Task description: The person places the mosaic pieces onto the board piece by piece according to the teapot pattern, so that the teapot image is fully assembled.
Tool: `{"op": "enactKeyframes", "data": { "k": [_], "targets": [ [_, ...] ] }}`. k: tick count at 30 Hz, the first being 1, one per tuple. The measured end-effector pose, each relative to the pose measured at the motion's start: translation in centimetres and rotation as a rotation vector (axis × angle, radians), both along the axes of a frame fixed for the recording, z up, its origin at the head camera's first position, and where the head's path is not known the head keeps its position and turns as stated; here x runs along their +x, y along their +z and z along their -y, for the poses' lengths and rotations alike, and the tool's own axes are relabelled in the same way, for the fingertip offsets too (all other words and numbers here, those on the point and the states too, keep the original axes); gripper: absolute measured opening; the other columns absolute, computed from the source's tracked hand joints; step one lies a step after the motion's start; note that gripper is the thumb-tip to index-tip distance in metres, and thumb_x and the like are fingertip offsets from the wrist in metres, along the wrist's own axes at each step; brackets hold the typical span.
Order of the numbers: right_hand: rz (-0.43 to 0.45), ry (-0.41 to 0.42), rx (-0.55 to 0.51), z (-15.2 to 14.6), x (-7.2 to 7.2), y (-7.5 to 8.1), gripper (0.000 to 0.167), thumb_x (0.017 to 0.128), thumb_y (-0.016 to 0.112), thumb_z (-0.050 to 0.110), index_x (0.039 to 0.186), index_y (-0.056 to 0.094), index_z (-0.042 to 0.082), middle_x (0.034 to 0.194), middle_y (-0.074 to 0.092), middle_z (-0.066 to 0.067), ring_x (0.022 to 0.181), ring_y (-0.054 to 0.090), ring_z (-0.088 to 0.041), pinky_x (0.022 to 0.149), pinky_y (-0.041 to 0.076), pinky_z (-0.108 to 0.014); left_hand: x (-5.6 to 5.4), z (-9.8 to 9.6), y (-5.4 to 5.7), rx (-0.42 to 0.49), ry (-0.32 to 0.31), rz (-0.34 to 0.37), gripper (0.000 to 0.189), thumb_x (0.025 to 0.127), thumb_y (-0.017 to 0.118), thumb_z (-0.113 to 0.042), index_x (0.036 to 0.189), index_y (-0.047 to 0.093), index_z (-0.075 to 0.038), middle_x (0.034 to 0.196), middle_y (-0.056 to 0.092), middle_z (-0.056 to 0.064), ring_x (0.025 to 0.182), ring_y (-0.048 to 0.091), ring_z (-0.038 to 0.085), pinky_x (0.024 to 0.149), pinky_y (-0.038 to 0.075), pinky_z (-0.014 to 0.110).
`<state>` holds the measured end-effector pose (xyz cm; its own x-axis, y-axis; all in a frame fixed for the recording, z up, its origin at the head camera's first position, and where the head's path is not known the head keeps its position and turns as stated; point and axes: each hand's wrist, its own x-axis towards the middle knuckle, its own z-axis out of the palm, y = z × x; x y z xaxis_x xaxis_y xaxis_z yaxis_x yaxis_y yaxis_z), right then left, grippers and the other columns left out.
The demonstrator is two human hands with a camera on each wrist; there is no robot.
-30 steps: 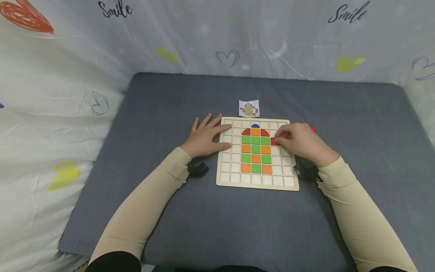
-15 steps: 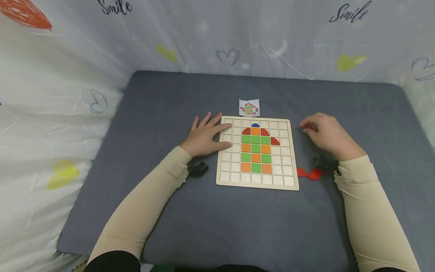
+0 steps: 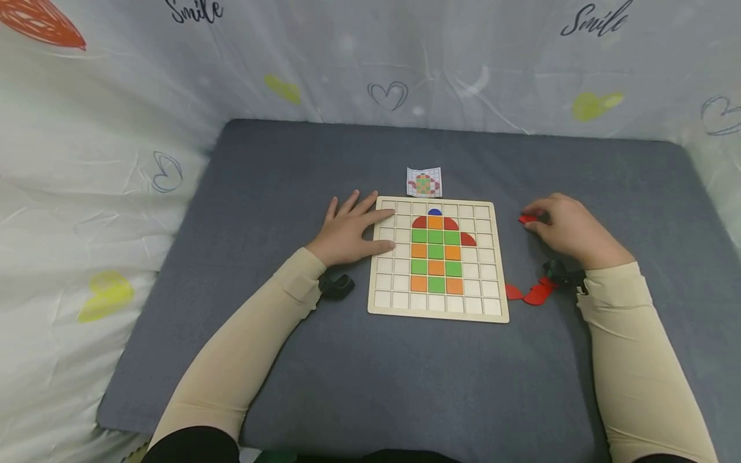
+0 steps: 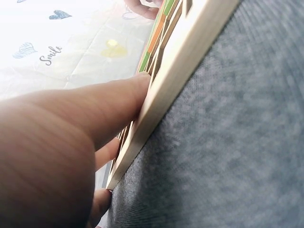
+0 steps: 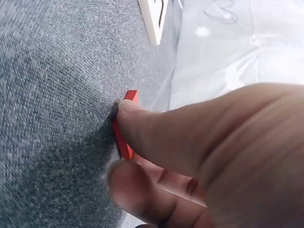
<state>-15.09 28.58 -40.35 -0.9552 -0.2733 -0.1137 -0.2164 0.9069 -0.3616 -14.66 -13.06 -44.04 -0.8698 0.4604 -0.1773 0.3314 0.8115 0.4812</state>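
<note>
A wooden grid board point(image 3: 492, 308) lies on the table, holding orange tiles point(image 3: 435, 224) and green tiles point(image 3: 436, 253) in a block. Red curved tiles point(image 3: 468, 240) and a blue half-round tile point(image 3: 435, 212) sit around that block. My left hand point(image 3: 347, 239) rests with spread fingers over the board's left edge, its thumb on the grid in the left wrist view. Off the board's right side, my right hand point(image 3: 567, 228) pinches a red tile point(image 5: 124, 143) between thumb and fingers, close over the table cloth.
Several loose red pieces point(image 3: 537, 294) lie right of the board, partly hidden by the black wrist camera point(image 3: 561, 273). Behind the board lies a small pattern card point(image 3: 424, 182). A grey cloth point(image 3: 324, 360) covers the table; a printed white curtain point(image 3: 347, 64) hangs behind.
My right hand has let go of a red curved tile on the board and moved right, where it now pinches another red tile. My left hand has stayed in place.
</note>
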Motion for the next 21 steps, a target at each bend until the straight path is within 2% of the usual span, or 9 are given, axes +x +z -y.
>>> {"op": "enactKeyframes", "data": {
  "k": [9, 15, 21],
  "targets": [
    [0.051, -0.015, -0.027, 0.5, 0.0, 0.2, 0.023, 0.099, 0.076, 0.019, 0.109, 0.072, -0.001, 0.090, 0.068, -0.015, 0.082, 0.061, -0.029, 0.070, 0.046, -0.042, 0.1, 0.2, 0.0, 0.011, 0.005, 0.004, 0.077, 0.096, 0.061, -0.070, 0.163, 0.040, -0.038, 0.178, 0.009, -0.003, 0.164, -0.007, 0.028, 0.127, -0.016, 0.058],
    [0.090, -0.004, -0.048, 1.2, 0.4, 0.6, 0.016, 0.096, 0.079, 0.016, 0.102, 0.070, 0.005, 0.084, 0.065, -0.007, 0.076, 0.056, -0.023, 0.067, 0.044, -0.038, 0.1, 0.3, 0.2, 0.017, 0.004, 0.005, 0.077, 0.096, 0.062, -0.069, 0.163, 0.040, -0.037, 0.178, 0.010, -0.002, 0.164, -0.007, 0.028, 0.127, -0.016, 0.058],
    [0.122, 0.000, -0.041, 2.2, 1.2, 1.3, 0.016, 0.098, 0.076, 0.016, 0.107, 0.075, 0.003, 0.091, 0.072, -0.010, 0.082, 0.061, -0.025, 0.070, 0.048, -0.039, 0.1, 0.1, 0.2, 0.012, -0.001, 0.008, 0.078, 0.096, 0.062, -0.069, 0.163, 0.039, -0.038, 0.178, 0.009, -0.002, 0.164, -0.007, 0.029, 0.127, -0.017, 0.058]
  ]
}}
